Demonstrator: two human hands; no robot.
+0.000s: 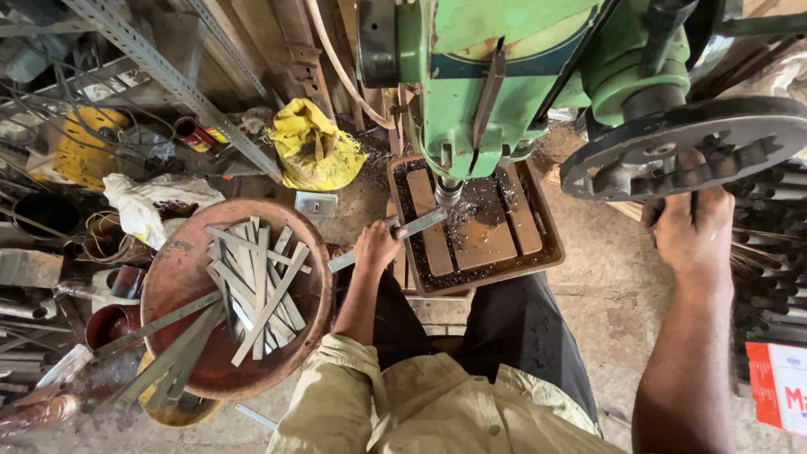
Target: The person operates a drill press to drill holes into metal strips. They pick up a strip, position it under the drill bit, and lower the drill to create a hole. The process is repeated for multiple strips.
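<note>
Seen from above your head: your left hand [376,246], at centre frame, is closed around a flat grey metal strip [388,239]. The strip's long axis runs on a slant, from lower left by your wrist up to the right, and its far end lies under the drill chuck [448,192] of the green drill press [504,76] at the top centre. That end rests on the tray-like press table [551,244], which is scattered with metal shavings. The chuck sits up and to the right of your left hand, close by, along the line of the strip.

Your right hand [691,225], at the right of the frame, is wrapped around the rim of the dark feed wheel [740,134], well apart from the strip.

To the left, just beside your left forearm, a round rusty pan [176,277] holds a loose pile of similar strips [252,286].
</note>
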